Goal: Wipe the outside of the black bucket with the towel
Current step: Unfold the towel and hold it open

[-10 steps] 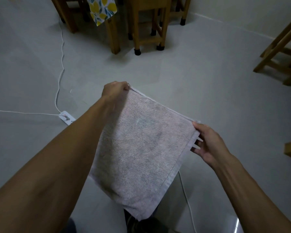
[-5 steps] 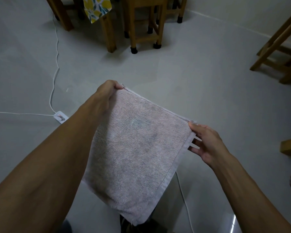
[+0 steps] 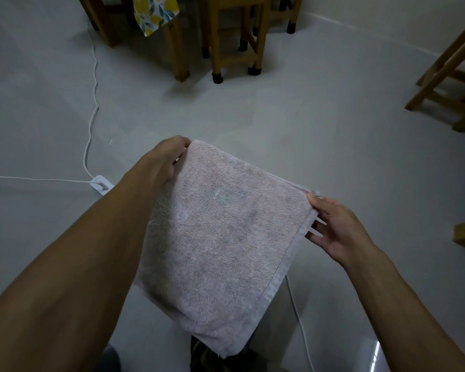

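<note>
Towel hangs spread between your two hands at the centre of the view, held by its top edge so the rest drapes flat toward your feet. Your left hand has its grip pinching the corner at 11 o'clock, fingers curled over the hem. Your right hand pinches the opposite corner at 3 o'clock between thumb and forefinger, while its other fingers fan out loosely behind the border. Holding it taut by two corners like this opens the cloth out, likely so you can fold it into a pad or pick a face to wipe with.

No black bucket shows anywhere, so the wiping has not begun, and you will probably need to turn to find it.

Below the towel lies bare floor. A white cord runs in from 10 o'clock to a power strip just beside your left forearm. Wooden chair legs stand at 12 o'clock, well apart from you, with a lemon-print cloth hanging next to them.
</note>
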Demonstrator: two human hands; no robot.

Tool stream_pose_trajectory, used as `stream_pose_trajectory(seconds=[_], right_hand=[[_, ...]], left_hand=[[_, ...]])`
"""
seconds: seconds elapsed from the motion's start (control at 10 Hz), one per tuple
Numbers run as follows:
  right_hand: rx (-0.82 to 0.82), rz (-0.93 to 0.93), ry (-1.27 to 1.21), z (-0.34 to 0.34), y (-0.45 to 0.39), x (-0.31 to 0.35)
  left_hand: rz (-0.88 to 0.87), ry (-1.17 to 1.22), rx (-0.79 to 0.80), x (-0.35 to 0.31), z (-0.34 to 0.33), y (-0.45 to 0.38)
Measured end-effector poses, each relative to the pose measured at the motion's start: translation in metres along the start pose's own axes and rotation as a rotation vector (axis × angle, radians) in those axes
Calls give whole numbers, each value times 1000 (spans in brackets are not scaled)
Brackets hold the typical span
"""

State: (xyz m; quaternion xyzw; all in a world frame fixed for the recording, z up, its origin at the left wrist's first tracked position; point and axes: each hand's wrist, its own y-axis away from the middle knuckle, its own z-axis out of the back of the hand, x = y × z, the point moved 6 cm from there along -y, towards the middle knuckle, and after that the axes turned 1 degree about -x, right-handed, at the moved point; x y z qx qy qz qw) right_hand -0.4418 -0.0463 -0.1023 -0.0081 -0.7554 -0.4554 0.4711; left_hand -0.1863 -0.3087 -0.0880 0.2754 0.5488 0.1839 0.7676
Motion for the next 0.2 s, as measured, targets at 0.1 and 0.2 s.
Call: stream_pose_trajectory(seconds=[0.1, 0.2], right_hand=[[-28, 50, 17, 2, 0, 2], [-143, 169, 106, 2, 6, 12]], left_hand=[[-156, -103, -114, -5, 1, -4], [-398, -385, -409, -14, 7, 21]])
